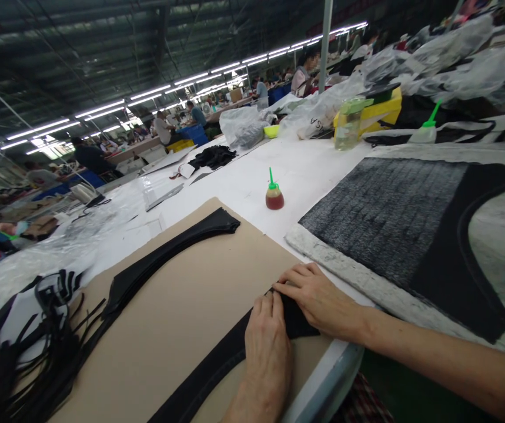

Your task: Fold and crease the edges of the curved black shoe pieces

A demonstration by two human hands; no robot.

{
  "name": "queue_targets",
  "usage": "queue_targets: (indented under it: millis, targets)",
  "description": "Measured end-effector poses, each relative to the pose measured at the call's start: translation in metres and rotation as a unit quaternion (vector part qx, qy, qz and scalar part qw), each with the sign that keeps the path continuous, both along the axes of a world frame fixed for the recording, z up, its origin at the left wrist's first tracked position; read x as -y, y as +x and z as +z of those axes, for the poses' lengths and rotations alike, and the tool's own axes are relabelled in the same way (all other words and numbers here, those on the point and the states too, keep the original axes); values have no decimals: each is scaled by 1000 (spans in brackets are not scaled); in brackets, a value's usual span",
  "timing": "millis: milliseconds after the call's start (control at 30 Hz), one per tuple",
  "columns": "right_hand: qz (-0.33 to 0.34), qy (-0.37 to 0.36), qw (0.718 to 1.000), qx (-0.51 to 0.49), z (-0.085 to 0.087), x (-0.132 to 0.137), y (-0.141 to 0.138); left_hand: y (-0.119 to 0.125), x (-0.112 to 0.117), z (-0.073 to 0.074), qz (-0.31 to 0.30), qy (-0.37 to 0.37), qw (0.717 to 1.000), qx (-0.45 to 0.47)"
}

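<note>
Black strip (217, 365), hands (268, 346) near edge, open board (181, 311)

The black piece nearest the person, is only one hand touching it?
No, the left hand and the right hand both have their fingers on the black piece.

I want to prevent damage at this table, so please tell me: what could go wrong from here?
The black piece under the left hand and right hand might crease or shift if they press unevenly.
The green-tipped bottle stands upright beyond the board; a knock could tip it.
The loose black strips overlap the board and might tangle with the nearby black stack.
</note>
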State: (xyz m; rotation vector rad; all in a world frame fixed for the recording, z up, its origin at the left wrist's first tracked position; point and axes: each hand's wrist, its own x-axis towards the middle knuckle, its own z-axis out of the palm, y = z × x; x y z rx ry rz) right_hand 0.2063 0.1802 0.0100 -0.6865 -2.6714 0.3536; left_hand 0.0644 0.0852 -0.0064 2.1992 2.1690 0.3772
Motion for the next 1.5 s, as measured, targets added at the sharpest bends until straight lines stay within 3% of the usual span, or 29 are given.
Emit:
queue_targets:
  millis: [167,333,467,700,867,1033,1233,1333,1500]
  targets:
    - [30,32,998,38,-3,-4,-4,-3,14,-4,-8,33,999,37]
    - [40,44,997,55,-2,-7,-5,-33,29,7,81,67,987,120]
    - [50,53,996,60,-1,-9,-6,-47,37,9,70,22,995,62]
    - [60,58,994,65,4,-14,-6,-38,39,8,25,11,996,-86]
    - [91,91,990,51,8,3,-23,-37,40,7,23,38,992,-116]
    - [116,70,990,49,0,12,-31,-36,41,7,23,39,992,-119]
    - [52,104,991,61,-5,-14,-5,-38,46,7,48,21,997,-62]
    - [32,104,993,54,3,-10,-10,-41,51,7,75,17,997,2]
    - [108,61,991,51,5,15,-35,-39,55,9,119,1,989,88]
